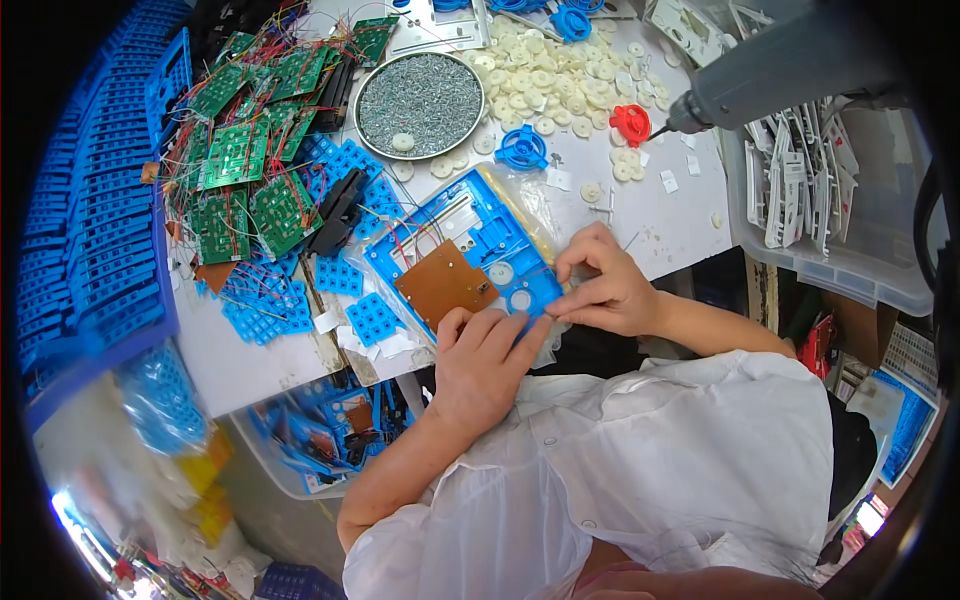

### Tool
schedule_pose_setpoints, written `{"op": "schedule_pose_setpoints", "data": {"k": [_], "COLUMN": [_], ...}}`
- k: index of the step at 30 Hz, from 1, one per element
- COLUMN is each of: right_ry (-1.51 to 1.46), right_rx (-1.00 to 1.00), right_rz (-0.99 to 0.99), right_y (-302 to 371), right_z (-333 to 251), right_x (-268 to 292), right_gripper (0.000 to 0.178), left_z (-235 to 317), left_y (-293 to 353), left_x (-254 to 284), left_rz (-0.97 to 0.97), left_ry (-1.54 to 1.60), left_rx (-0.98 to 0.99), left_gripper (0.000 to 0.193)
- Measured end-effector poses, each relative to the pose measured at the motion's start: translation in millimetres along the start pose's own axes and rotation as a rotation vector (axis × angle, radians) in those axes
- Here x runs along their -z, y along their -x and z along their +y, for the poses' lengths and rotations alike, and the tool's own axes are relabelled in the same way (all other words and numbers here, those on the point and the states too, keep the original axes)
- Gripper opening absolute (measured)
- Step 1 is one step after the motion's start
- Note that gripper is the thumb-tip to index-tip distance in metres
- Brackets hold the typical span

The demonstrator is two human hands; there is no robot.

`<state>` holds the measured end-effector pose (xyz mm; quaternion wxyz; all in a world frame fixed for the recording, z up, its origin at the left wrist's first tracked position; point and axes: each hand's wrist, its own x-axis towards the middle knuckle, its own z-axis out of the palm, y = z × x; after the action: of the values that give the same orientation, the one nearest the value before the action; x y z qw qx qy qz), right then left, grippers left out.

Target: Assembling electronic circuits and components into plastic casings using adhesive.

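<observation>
A blue plastic housing (pixel 485 215) lies at a slant on the table before me, with clear plastic film under it. A brown circuit board (pixel 446 284) with thin wires sits over its near left part. My left hand (pixel 482 365) grips the near edge of the housing, its fingertips against the board and the blue rim. At the housing's near right corner my right hand (pixel 608 287) is closed in a pinch; whatever is between the fingertips is too small to make out. White round discs (pixel 501 273) sit in the housing close to both hands.
Green circuit boards (pixel 237 152) with wires pile up at left beside blue keypads (pixel 262 308). A round tray of screws (pixel 420 60), cream plastic discs (pixel 570 75) and a red ring (pixel 630 125) lie farther back. A grey power screwdriver (pixel 790 75) hangs at right above a clear bin (pixel 850 262).
</observation>
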<state>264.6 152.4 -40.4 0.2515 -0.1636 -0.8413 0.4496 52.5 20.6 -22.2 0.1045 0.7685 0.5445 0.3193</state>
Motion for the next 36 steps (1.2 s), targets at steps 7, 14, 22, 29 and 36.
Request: {"op": "schedule_pose_setpoints", "data": {"k": [7,14,22,29,36], "right_ry": [-0.159,-0.147,-0.139,-0.012,0.208], "right_rx": [-0.032,-0.24,-0.389,-0.241,-0.096], "right_rz": [0.033,-0.004,-0.086,-0.037,0.051], "right_y": [6,3,-11,-24,-69], "right_z": [9,0,-13,-11,-14], "right_x": [-10,7,8,16,19], "right_gripper": [0.023,0.021,0.031,0.034,0.015], "left_z": [-4,0,4,7,-14], "left_y": [4,2,-3,-7,4], "left_x": [0,0,0,7,38], "left_rz": [-0.007,-0.071,-0.132,-0.179,0.095], "left_ry": [-0.019,-0.062,-0.08,-0.082,0.114], "left_rx": [-0.039,-0.029,-0.016,0.001,0.221], "left_gripper": [0.043,0.045,0.046,0.046,0.029]}}
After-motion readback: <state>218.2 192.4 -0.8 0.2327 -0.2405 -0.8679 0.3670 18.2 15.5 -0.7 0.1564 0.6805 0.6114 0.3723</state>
